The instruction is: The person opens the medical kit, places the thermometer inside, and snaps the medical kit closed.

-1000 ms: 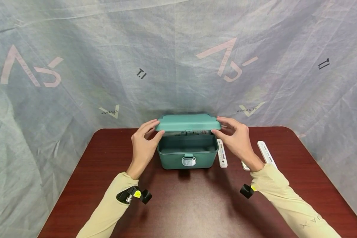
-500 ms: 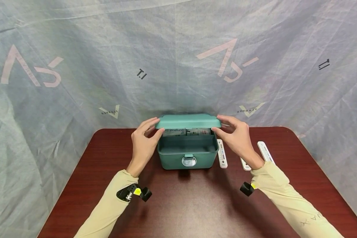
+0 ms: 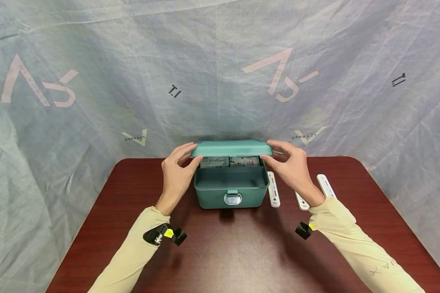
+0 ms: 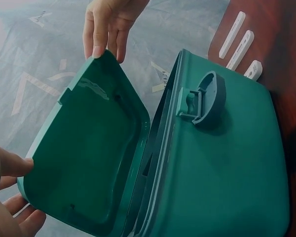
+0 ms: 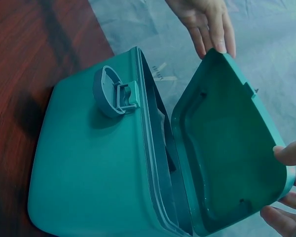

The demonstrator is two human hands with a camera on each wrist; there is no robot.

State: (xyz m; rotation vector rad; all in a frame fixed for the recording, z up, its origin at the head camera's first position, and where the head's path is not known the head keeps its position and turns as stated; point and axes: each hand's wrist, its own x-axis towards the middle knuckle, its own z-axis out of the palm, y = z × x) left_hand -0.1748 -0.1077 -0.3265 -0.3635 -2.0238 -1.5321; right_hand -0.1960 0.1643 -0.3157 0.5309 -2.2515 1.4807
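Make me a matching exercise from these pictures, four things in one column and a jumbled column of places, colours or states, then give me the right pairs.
Things
1. Lid
2. Latch
3. Strips
4. Table

Places, colours, states
A. on the front of the box
B. reddish brown
C. raised, gripped by the left hand and right hand
D. white, to the right of the box in the head view

Right pairs: 1-C, 2-A, 3-D, 4-B
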